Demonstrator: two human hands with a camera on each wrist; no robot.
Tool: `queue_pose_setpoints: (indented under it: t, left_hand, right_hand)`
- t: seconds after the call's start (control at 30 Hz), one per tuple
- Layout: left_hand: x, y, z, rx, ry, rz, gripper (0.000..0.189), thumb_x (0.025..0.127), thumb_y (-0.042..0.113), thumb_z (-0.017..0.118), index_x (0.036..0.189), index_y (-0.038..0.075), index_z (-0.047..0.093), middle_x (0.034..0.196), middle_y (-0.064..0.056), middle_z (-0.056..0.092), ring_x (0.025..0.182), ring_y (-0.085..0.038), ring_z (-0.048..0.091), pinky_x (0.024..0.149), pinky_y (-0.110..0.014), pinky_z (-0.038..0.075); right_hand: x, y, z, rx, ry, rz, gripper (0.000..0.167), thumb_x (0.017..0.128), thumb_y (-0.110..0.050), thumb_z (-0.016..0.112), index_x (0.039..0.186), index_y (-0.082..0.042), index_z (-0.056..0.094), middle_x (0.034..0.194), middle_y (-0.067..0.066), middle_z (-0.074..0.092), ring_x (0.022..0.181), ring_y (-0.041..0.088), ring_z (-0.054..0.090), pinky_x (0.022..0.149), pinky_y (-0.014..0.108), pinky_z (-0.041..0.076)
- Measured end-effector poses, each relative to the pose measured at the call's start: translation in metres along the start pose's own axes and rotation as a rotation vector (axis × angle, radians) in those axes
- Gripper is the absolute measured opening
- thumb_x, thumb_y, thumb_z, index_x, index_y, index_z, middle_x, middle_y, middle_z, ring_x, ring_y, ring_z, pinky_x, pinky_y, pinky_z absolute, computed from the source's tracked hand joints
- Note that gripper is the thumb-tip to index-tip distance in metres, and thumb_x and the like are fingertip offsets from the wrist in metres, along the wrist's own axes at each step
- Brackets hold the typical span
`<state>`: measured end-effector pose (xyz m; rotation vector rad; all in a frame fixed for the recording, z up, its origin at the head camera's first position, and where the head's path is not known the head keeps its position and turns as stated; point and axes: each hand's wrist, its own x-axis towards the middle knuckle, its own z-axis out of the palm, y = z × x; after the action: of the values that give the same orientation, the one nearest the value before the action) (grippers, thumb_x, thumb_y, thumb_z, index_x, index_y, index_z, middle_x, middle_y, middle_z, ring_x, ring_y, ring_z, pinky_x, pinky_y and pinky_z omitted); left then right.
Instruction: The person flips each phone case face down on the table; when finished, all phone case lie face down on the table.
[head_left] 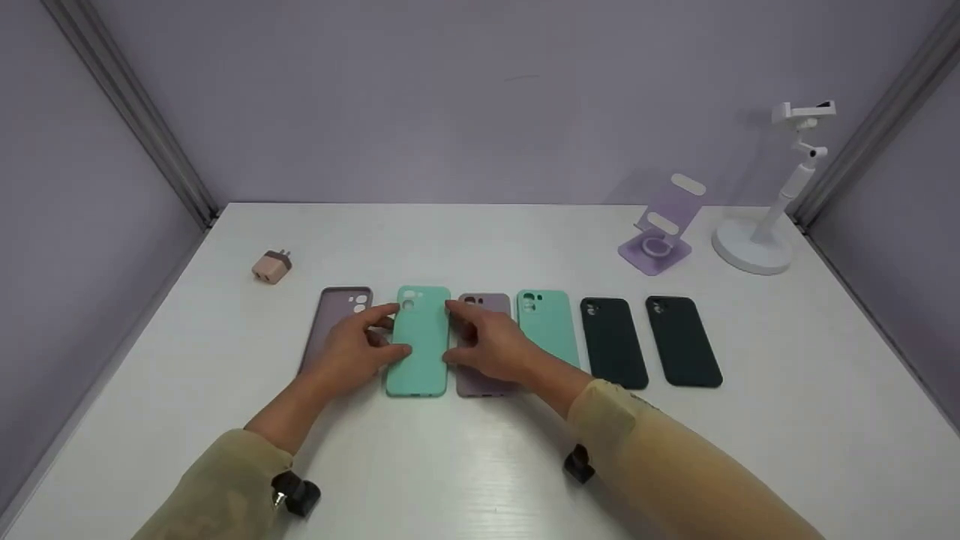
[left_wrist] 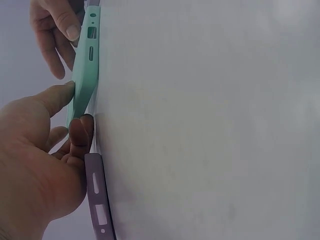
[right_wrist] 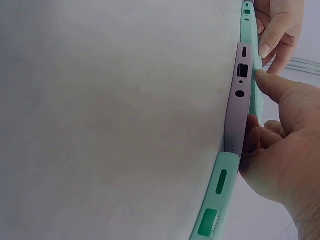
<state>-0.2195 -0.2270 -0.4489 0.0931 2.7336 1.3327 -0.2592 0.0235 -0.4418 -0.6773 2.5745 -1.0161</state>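
Note:
A mint green phone case point(head_left: 420, 367) lies back up between my two hands. My left hand point(head_left: 352, 352) grips its left edge, thumb on the back and fingers at the side. My right hand point(head_left: 495, 345) holds its right edge with thumb and fingertips, reaching over a mauve phone case point(head_left: 480, 386). Under the left hand, another mauve case point(head_left: 330, 315) is partly hidden. In the left wrist view, the green case's point(left_wrist: 87, 70) port end shows, slightly tilted. In the right wrist view, the mauve case point(right_wrist: 237, 117) partly covers the green one.
Right of the hands, a second mint green case point(head_left: 546, 322) and two black cases point(head_left: 615, 345) continue the row. A pink plug adapter point(head_left: 271, 267) sits at the back left. A purple phone stand point(head_left: 660, 225) and a white stand point(head_left: 754, 244) occupy the back right.

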Motion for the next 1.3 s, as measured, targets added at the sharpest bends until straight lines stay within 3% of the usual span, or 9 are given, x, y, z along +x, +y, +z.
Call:
queue_pose_setpoints:
  t: [0.77, 1.1, 1.3]
  left_hand:
    - [0.001, -0.002, 0.002, 0.0, 0.01, -0.004, 0.068, 0.095, 0.021, 0.082, 0.156, 0.009, 0.054, 0.137, -0.009, 0.063, 0.097, -0.021, 0.058, 0.082, -0.034, 0.048]
    - [0.002, 0.004, -0.002, 0.022, -0.002, -0.069, 0.067, 0.096, 0.022, 0.082, 0.156, 0.013, 0.054, 0.147, -0.009, 0.058, 0.103, -0.024, 0.058, 0.082, -0.036, 0.049]
    - [0.005, 0.009, -0.01, -0.019, -0.005, -0.054, 0.063, 0.098, 0.02, 0.079, 0.154, 0.009, 0.055, 0.15, -0.011, 0.057, 0.109, -0.025, 0.059, 0.081, -0.033, 0.053]
  right_hand:
    - [0.0, 0.001, 0.0, -0.041, -0.03, 0.031, 0.082, 0.097, -0.029, 0.081, 0.167, -0.022, 0.038, 0.161, -0.003, 0.049, 0.131, 0.012, 0.052, 0.113, 0.033, 0.043]
    - [0.004, 0.0, -0.001, -0.035, -0.029, 0.058, 0.082, 0.097, -0.028, 0.081, 0.167, -0.025, 0.038, 0.154, -0.004, 0.054, 0.119, 0.014, 0.053, 0.106, 0.031, 0.047]
    - [0.006, 0.002, -0.004, 0.032, 0.003, 0.07, 0.077, 0.098, -0.027, 0.08, 0.165, -0.025, 0.042, 0.145, -0.004, 0.061, 0.113, 0.017, 0.056, 0.096, 0.032, 0.05]
